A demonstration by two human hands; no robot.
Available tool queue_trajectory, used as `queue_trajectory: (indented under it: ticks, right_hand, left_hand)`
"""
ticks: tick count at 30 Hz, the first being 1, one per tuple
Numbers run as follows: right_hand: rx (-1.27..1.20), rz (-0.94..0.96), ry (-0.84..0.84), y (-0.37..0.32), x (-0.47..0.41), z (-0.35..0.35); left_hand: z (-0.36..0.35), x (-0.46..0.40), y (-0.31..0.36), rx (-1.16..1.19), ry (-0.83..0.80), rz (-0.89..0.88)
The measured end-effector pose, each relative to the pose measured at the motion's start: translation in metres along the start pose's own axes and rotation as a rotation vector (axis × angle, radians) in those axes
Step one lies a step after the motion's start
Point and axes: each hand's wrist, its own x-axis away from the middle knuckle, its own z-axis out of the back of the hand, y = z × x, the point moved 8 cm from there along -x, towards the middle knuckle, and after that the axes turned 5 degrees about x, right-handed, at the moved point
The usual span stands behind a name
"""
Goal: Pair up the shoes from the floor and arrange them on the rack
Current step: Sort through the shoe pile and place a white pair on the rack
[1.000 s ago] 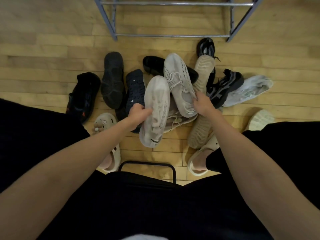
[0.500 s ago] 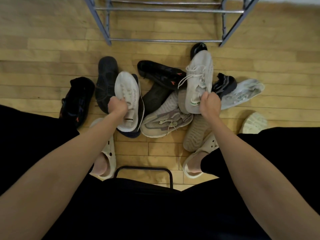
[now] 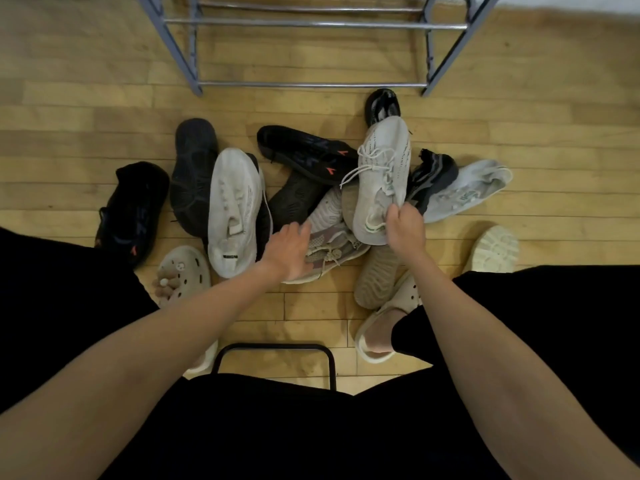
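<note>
My right hand (image 3: 406, 227) grips the heel of a light grey laced sneaker (image 3: 381, 174) and holds it above the pile, toe pointing toward the rack. My left hand (image 3: 289, 251) is open, fingers spread, over a beige laced sneaker (image 3: 329, 252) in the middle of the pile. A white sneaker (image 3: 233, 209) lies sole-up on the floor to the left of that hand, resting on dark shoes. The metal shoe rack (image 3: 311, 26) stands at the top of the view with bare bars.
Several black shoes lie around: one at far left (image 3: 133, 209), one sole-up (image 3: 192, 171), one with red marks (image 3: 304, 154). A pale grey sneaker (image 3: 464, 190) and a tan sole (image 3: 375, 275) lie right. My feet wear cream clogs (image 3: 183, 271). A black stool frame (image 3: 277, 348) sits below.
My left hand set the white sneaker down sole-up on the left and let go, then moved right over the beige sneaker. My right hand still holds the grey sneaker.
</note>
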Motion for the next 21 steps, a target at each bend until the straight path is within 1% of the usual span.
queue_trajectory:
  ticks: [2, 4, 6, 7, 8, 9, 11, 13, 15, 17, 18, 19, 21]
  right_hand:
    - [0.004, -0.001, -0.036, 0.004, 0.0, -0.006]
    - [-0.032, -0.023, -0.071, 0.006, 0.003, -0.008]
    - [-0.134, -0.08, -0.105, 0.006, 0.004, -0.008]
    - [-0.222, -0.13, -0.109, 0.006, 0.003, -0.006]
    - [-0.344, -0.206, -0.117, 0.009, 0.002, -0.007]
    - [-0.505, -0.284, -0.128, 0.012, 0.0, -0.01]
    - [-0.902, -0.41, -0.243, 0.014, -0.001, -0.02]
    - [-1.257, -0.439, -0.378, 0.008, -0.001, -0.024]
    - [-1.551, -0.444, -0.519, 0.002, 0.001, -0.02]
    - [-1.683, -0.415, -0.66, 0.0, 0.003, -0.015]
    - [-1.718, -0.391, -0.747, -0.001, 0.005, -0.016]
    - [-1.756, -0.367, -0.84, -0.005, 0.01, -0.016]
    - [-1.746, -0.306, -0.976, -0.017, 0.02, -0.018]
  left_hand:
    - [-0.013, -0.005, -0.006, 0.026, -0.044, 0.08]
    - [-0.019, -0.009, -0.008, -0.02, -0.059, 0.111]
    - [-0.021, -0.012, -0.006, -0.083, -0.063, 0.109]
    - [-0.02, -0.014, -0.006, -0.062, -0.063, 0.113]
    - [-0.018, -0.016, -0.007, 0.014, -0.054, 0.124]
    - [-0.015, -0.019, -0.007, 0.155, -0.028, 0.133]
    - [-0.001, -0.026, -0.002, 0.546, 0.043, 0.146]
    - [0.018, -0.035, 0.005, 0.819, 0.11, 0.178]
    - [0.036, -0.043, 0.012, 1.063, 0.145, 0.266]
    - [0.049, -0.049, 0.016, 1.303, 0.14, 0.314]
    - [0.055, -0.051, 0.018, 1.368, 0.121, 0.306]
    - [0.059, -0.051, 0.02, 1.397, 0.103, 0.287]
    - [0.066, -0.05, 0.019, 1.42, 0.083, 0.254]
